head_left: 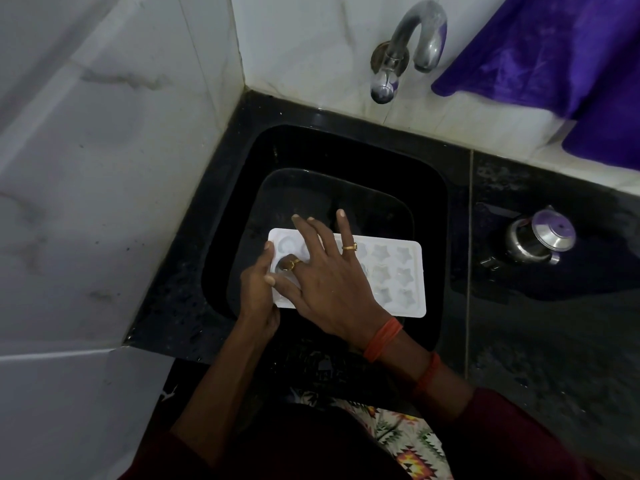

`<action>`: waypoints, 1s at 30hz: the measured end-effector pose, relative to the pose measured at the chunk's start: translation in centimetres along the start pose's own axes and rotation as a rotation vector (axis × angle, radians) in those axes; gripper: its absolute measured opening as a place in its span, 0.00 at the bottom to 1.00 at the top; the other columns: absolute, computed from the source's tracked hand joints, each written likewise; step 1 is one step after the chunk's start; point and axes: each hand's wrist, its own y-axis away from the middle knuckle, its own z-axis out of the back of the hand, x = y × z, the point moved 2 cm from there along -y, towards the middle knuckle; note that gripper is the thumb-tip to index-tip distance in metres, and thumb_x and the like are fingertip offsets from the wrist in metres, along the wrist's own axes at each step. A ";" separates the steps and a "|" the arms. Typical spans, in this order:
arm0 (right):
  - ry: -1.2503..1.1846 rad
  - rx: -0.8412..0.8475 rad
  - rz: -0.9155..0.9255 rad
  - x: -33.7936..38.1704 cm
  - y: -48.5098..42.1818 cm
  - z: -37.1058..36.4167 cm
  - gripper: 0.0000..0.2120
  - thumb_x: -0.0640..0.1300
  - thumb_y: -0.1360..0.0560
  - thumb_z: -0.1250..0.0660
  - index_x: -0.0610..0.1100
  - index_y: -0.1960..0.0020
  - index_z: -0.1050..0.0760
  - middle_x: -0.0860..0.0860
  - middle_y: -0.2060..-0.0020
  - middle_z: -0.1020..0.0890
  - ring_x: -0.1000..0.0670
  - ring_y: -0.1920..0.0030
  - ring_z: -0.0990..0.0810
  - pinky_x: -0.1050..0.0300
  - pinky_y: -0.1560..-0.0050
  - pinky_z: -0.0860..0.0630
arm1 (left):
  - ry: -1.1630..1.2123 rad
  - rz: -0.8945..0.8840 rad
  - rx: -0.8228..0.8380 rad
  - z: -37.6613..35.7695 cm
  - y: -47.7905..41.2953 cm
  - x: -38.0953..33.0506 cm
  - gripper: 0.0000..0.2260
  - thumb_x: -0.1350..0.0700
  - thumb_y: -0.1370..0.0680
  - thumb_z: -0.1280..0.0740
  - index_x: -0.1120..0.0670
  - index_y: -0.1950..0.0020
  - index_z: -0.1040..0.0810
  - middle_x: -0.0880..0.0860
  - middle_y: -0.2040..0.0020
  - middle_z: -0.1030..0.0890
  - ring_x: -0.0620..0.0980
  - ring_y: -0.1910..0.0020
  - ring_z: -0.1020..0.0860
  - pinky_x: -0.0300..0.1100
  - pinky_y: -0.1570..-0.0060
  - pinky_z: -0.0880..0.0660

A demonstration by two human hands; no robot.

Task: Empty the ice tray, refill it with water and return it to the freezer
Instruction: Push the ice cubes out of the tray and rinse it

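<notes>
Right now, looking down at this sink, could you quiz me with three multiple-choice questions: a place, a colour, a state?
1. Where is the ice tray? A in a freezer; B over the black sink; C on the counter.
2. What colour is the hanging cloth? A purple; B yellow; C white.
3. What is the left hand doing? A hanging idle; B turning the tap; C gripping the tray's end.
Answers: B, the sink basin shows all around it; A, it is plainly purple; C, its thumb lies on the tray's left edge.
</notes>
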 end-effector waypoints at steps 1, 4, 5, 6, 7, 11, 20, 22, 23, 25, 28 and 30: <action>0.003 -0.002 -0.002 -0.1 0.0 0.0 0.29 0.66 0.18 0.51 0.52 0.50 0.15 0.43 0.26 0.30 0.43 0.25 0.34 0.35 0.21 0.55 | 0.004 0.008 0.002 0.0 -0.1 0.0 0.17 0.43 0.19 0.35 0.53 0.54 0.13 0.59 0.53 0.13 0.56 0.54 0.13 0.46 0.63 0.17; 0.012 0.002 -0.005 -0.2 0.0 0.0 0.29 0.66 0.18 0.51 0.52 0.50 0.15 0.43 0.26 0.30 0.43 0.25 0.34 0.35 0.21 0.55 | 0.000 -0.004 -0.004 -0.1 -0.2 0.0 0.16 0.43 0.19 0.35 0.54 0.50 0.15 0.57 0.55 0.12 0.54 0.57 0.13 0.43 0.68 0.19; 0.013 0.004 -0.004 -0.2 0.0 0.0 0.29 0.66 0.18 0.51 0.52 0.50 0.15 0.43 0.26 0.30 0.44 0.25 0.34 0.36 0.21 0.57 | 0.001 -0.004 0.001 -0.1 -0.1 0.0 0.16 0.43 0.19 0.35 0.54 0.49 0.16 0.57 0.54 0.12 0.55 0.56 0.13 0.44 0.65 0.18; 0.012 0.006 -0.003 -0.1 0.1 0.0 0.29 0.66 0.18 0.52 0.52 0.50 0.16 0.43 0.26 0.30 0.44 0.25 0.34 0.36 0.21 0.58 | 0.000 -0.004 0.007 -0.1 0.0 0.0 0.17 0.43 0.19 0.35 0.55 0.48 0.16 0.58 0.52 0.13 0.56 0.54 0.13 0.47 0.60 0.17; 0.010 0.007 0.000 0.0 0.1 0.0 0.30 0.66 0.18 0.52 0.51 0.50 0.16 0.43 0.26 0.30 0.44 0.25 0.34 0.37 0.21 0.59 | -0.003 -0.003 0.011 -0.2 0.1 0.0 0.17 0.43 0.19 0.35 0.55 0.46 0.16 0.59 0.50 0.13 0.57 0.51 0.14 0.50 0.54 0.18; 0.003 0.010 0.019 0.4 0.4 0.0 0.30 0.67 0.18 0.52 0.49 0.50 0.17 0.43 0.26 0.30 0.44 0.25 0.34 0.37 0.21 0.59 | -0.032 -0.029 0.021 -0.3 0.0 0.0 0.21 0.42 0.17 0.38 0.58 0.39 0.18 0.61 0.44 0.15 0.59 0.44 0.16 0.56 0.40 0.22; 0.030 -0.025 0.032 -0.2 -0.3 0.5 0.28 0.66 0.18 0.50 0.51 0.53 0.17 0.42 0.27 0.28 0.43 0.26 0.31 0.37 0.21 0.55 | -0.055 -0.020 -0.016 -0.3 -0.2 0.0 0.16 0.41 0.20 0.34 0.52 0.52 0.13 0.59 0.50 0.13 0.60 0.49 0.14 0.55 0.48 0.19; 0.039 -0.021 0.024 -0.3 -0.3 0.5 0.28 0.66 0.18 0.50 0.51 0.52 0.17 0.42 0.27 0.28 0.42 0.26 0.31 0.37 0.21 0.55 | -0.051 -0.020 -0.018 -0.2 -0.4 0.0 0.16 0.41 0.20 0.34 0.50 0.55 0.12 0.57 0.52 0.13 0.58 0.52 0.13 0.51 0.54 0.18; 0.046 -0.016 0.021 -0.3 -0.2 0.5 0.29 0.66 0.18 0.50 0.51 0.51 0.16 0.42 0.27 0.28 0.42 0.26 0.31 0.37 0.21 0.56 | -0.049 -0.017 -0.017 -0.2 -0.4 0.0 0.16 0.41 0.20 0.34 0.48 0.57 0.12 0.57 0.54 0.12 0.57 0.54 0.13 0.49 0.56 0.18; 0.054 -0.007 0.017 -0.2 -0.1 0.6 0.29 0.66 0.18 0.51 0.50 0.49 0.16 0.42 0.27 0.28 0.42 0.26 0.31 0.37 0.21 0.57 | -0.058 -0.013 -0.013 -0.2 -0.5 0.0 0.16 0.41 0.20 0.34 0.46 0.59 0.12 0.56 0.54 0.12 0.56 0.54 0.13 0.48 0.56 0.18; 0.035 0.002 0.027 0.0 0.0 0.6 0.29 0.66 0.18 0.51 0.51 0.50 0.16 0.42 0.27 0.29 0.43 0.26 0.32 0.37 0.21 0.58 | -0.069 -0.012 -0.007 -0.2 -0.2 -0.1 0.18 0.41 0.19 0.36 0.53 0.49 0.13 0.59 0.50 0.13 0.58 0.49 0.14 0.52 0.48 0.20; 0.029 0.002 0.036 0.0 0.0 0.6 0.29 0.67 0.18 0.51 0.51 0.50 0.15 0.43 0.27 0.29 0.44 0.26 0.32 0.37 0.21 0.59 | -0.077 -0.018 0.002 -0.3 -0.1 -0.1 0.21 0.41 0.19 0.36 0.56 0.42 0.16 0.60 0.47 0.14 0.58 0.47 0.15 0.53 0.44 0.21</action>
